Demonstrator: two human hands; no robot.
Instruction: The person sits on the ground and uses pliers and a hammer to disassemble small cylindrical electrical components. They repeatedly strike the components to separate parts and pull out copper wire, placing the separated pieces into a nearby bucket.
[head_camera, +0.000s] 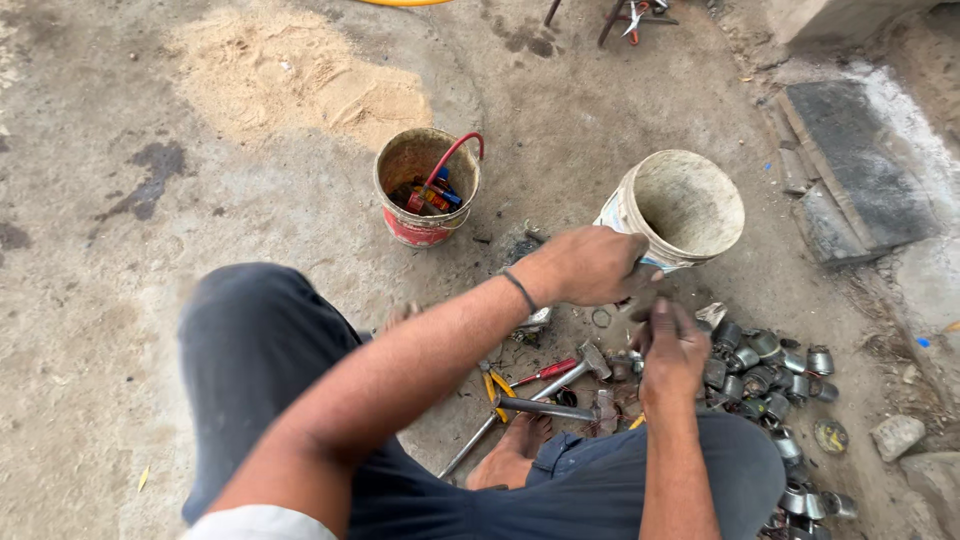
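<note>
Two buckets stand on the concrete floor (120, 300) ahead of us: a red-handled paint bucket (425, 190) holding small tools, and a tilted white bucket (680, 208) with its mouth towards us. Our left hand (590, 265) grips the white bucket's near rim, fingers curled shut over it. Our right hand (672, 348) hangs just below, fingers bunched narrow around something small and blurred; we cannot tell what. A heap of small metal cups (765, 375) lies just right of that hand. A hammer (545, 385), red-handled pliers (540, 372) and a yellow-handled tool (497, 388) lie beside our bare foot (515, 450)
</note>
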